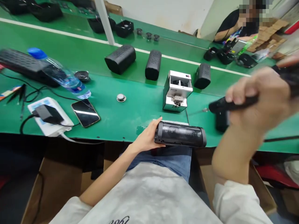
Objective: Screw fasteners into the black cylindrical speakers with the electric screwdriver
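A black cylindrical speaker (181, 134) with a perforated front lies at the table's front edge. My left hand (149, 135) grips its left end. Raised at the right, my right hand (261, 96) is wrapped round a black electric screwdriver (233, 104), blurred by motion, its thin tip pointing left. The tip is apart from the speaker. Just beyond the speaker stands a white screw dispenser (178, 91). Partly hidden behind my right wrist is a black object (221, 120) that I cannot make out.
Black speaker housings (122, 59) stand along the green table (135, 102). On the left are a bottle (60, 74), phone (85, 113), power strip (50, 116) and cables. A small round part (121, 98) lies mid-table. A person (233, 26) sits across. Cardboard boxes (56, 183) are below.
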